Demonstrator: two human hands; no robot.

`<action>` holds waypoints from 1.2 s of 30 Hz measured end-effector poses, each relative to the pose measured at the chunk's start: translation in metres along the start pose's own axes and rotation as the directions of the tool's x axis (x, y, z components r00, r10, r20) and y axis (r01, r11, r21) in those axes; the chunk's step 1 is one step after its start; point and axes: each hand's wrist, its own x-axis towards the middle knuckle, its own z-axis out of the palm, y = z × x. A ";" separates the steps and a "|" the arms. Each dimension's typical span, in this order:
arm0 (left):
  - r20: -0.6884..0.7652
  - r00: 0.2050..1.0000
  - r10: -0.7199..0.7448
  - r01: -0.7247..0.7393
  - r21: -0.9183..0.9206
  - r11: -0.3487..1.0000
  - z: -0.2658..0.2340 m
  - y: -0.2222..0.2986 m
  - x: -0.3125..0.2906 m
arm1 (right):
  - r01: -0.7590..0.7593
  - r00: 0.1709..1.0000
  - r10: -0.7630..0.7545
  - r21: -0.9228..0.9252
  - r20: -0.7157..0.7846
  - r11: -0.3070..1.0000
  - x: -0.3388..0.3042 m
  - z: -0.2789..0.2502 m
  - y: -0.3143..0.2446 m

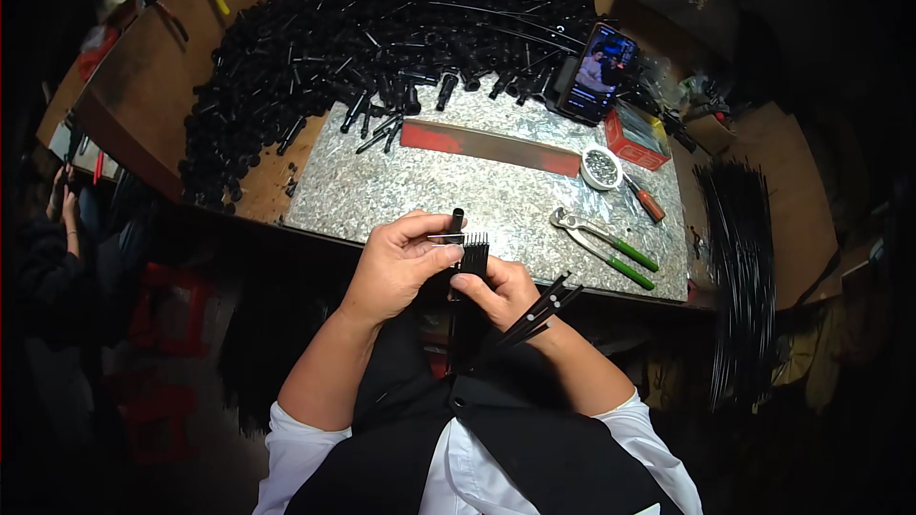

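Observation:
My left hand (405, 257) is closed, its thumb and fingers around a short black tube (458, 220) that points up. My right hand (503, 288) grips a row of thin black rods (474, 253) whose silver tips stand side by side at the top. Both hands meet there, just off the near edge of the work surface, and the left thumb touches the row. More black rods (544, 313) fan out past my right wrist. How the tube and the rods join is hidden by my fingers.
A heap of black tubular parts (382, 38) covers the back. On the speckled board (382, 176) lie a red-and-grey bar (487, 148), green-handled pincers (606, 248), a screwdriver (646, 200), a white cup of small metal pieces (601, 170) and a propped phone (599, 74). Long black rods (739, 277) hang at right.

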 end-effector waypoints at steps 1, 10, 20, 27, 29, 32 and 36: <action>0.011 1.000 -0.001 0.001 0.004 1.000 0.002 -0.001 0.000 | 0.003 1.000 -0.003 0.001 -0.011 1.000 0.000 -0.001 0.000; -0.094 0.994 0.051 -0.045 0.058 0.997 0.009 -0.004 -0.004 | 0.011 1.000 -0.009 -0.070 0.025 0.997 -0.002 -0.003 -0.007; -0.028 0.999 -0.026 0.025 -0.038 0.999 0.006 -0.005 -0.005 | 0.090 0.995 -0.086 -0.113 0.046 0.989 -0.005 -0.008 -0.019; 0.144 0.984 -0.103 0.129 -0.180 0.975 -0.004 -0.003 -0.005 | 0.002 0.996 -0.011 0.094 0.094 0.996 -0.007 -0.008 -0.005; 0.145 0.985 -0.098 0.128 -0.218 0.968 -0.002 -0.004 -0.006 | -0.004 0.995 -0.007 0.108 0.101 0.994 -0.008 -0.008 -0.006; 0.107 0.988 -0.107 0.134 -0.285 0.949 0.009 -0.005 -0.010 | 0.017 0.998 -0.020 0.041 0.059 0.999 -0.012 -0.008 -0.013; 0.075 0.990 -0.122 0.140 -0.350 0.926 0.013 -0.010 -0.016 | 0.055 0.998 -0.058 0.071 0.038 0.996 -0.013 -0.002 -0.011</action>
